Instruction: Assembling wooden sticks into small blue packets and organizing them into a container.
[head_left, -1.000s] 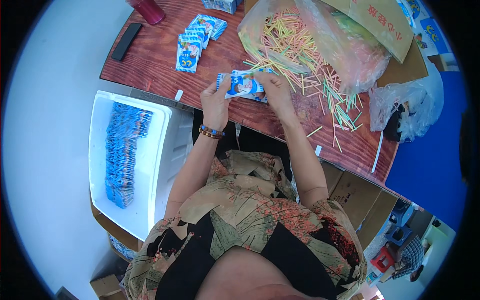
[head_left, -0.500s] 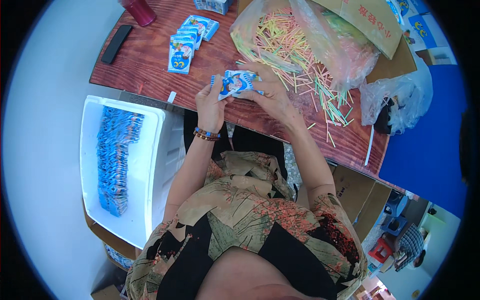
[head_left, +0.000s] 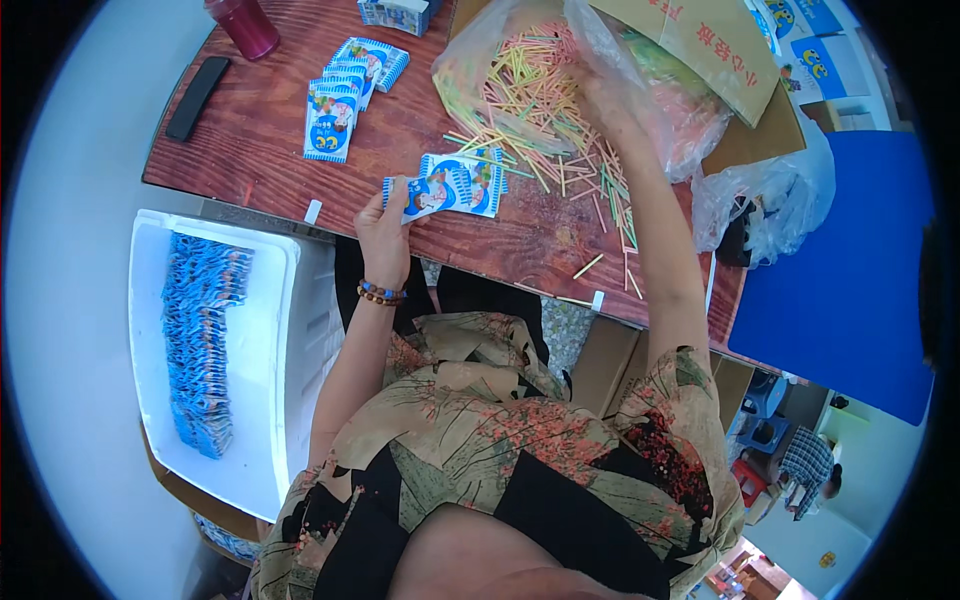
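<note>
Between my left hand's (head_left: 383, 232) thumb and fingers is a blue-and-white packet (head_left: 428, 196), held at the table's near edge. A second blue-and-white packet (head_left: 486, 182) sits right behind it and is partly covered by it. My right hand (head_left: 603, 103) reaches into an open clear plastic bag (head_left: 465, 75) of thin pastel sticks (head_left: 533, 85). Its fingertips are lost among the sticks and plastic, so their grip does not show. Loose sticks in pink, yellow and green spill from the bag onto the wooden table (head_left: 265, 150).
Several packets (head_left: 331, 120) lie overlapped at the table's far left, near a black oblong object (head_left: 199, 98) and a red container (head_left: 243, 27). A white box (head_left: 285, 290) with rows of packets stands left, below table height. A cardboard box (head_left: 755, 140) flanks the bag.
My right hand has left the packet and moved away to the right, into the stick bag. My left hand keeps a packet, and another now shows beside it. The view has shifted slightly.
</note>
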